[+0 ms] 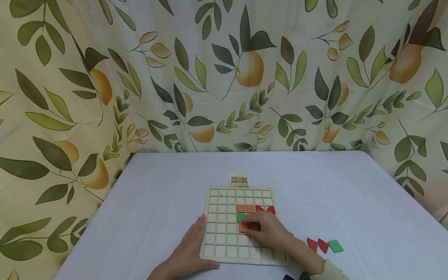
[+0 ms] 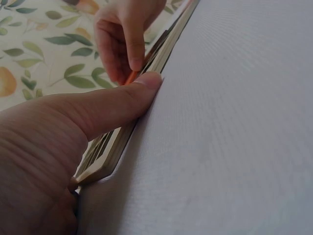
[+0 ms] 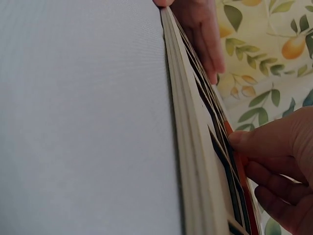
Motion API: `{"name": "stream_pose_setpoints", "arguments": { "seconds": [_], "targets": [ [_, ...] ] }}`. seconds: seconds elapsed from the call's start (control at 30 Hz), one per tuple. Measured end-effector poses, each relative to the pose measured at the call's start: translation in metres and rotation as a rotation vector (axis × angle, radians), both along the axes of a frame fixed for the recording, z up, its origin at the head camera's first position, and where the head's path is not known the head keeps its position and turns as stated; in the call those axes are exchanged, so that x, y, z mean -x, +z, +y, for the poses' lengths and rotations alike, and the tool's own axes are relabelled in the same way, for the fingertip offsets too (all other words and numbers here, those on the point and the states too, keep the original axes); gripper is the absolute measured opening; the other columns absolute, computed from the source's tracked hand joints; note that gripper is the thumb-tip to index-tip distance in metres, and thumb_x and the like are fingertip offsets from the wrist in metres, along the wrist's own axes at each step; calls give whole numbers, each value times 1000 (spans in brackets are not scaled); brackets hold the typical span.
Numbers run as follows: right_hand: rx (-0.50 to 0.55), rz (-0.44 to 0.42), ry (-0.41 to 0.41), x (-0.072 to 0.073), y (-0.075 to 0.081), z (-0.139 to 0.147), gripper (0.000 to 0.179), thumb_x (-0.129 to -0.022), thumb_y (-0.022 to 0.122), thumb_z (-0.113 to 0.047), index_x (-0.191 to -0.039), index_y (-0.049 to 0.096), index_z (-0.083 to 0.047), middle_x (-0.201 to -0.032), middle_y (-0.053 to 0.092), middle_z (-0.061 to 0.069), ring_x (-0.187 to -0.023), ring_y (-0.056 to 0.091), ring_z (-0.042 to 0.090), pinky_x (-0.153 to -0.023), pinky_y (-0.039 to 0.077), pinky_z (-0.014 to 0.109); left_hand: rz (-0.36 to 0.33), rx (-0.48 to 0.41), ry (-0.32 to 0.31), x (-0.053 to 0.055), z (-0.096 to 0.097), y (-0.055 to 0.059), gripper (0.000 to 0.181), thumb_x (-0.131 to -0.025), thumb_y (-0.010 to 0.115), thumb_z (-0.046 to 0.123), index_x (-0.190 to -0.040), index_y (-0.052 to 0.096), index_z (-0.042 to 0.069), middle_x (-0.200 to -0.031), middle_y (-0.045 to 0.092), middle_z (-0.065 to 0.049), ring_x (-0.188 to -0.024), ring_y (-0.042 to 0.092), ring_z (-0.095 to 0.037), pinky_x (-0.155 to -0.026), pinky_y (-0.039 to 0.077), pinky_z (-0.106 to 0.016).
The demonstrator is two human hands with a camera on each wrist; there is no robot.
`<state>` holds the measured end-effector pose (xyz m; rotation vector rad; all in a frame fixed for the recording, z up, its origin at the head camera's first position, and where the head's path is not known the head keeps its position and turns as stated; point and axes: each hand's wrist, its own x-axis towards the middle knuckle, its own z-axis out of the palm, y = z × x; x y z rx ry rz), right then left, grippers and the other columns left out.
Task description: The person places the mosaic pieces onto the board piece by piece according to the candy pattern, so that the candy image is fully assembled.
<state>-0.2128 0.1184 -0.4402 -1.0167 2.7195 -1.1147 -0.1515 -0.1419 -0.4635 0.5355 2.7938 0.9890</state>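
My left hand [image 1: 189, 249] rests at the near left corner of a wooden grid board [image 1: 220, 238], fingers straight along its left side. The thumb [image 2: 115, 107] lies against the front edge in the left wrist view. Over the board's middle, my right hand [image 1: 269, 231] pinches an orange square tile [image 1: 243, 228] at a grid cell between thumb and fingers. Just above it sits a green square tile [image 1: 241, 217]. Farther up are orange squares [image 1: 241, 208] and red curved-edged pieces [image 1: 271, 210] in a row. My right hand hides the cells beneath it.
A small pattern card [image 1: 238, 179] lies against the board's far edge. Right of the board, on the white-covered table [image 1: 157, 194], lie red quarter-round pieces [image 1: 312, 244] and a loose green square [image 1: 335, 246]. A leaf-and-fruit curtain [image 1: 224, 77] hangs behind.
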Motion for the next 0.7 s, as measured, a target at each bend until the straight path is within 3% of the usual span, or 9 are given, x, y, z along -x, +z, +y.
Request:
{"name": "stream_pose_setpoints", "arguments": {
  "seconds": [0.7],
  "targets": [
    [43,-17,14,-3,0,-2,19,-79,73,-14,-97,71,-11,-90,65,-9,-79,55,6,-66,50,22,-14,9,9,-1,1,1,127,-60,71,66,-146,6,-2,-152,9,-14,-138,7,-26,-108,12,-50]
  ]
}}
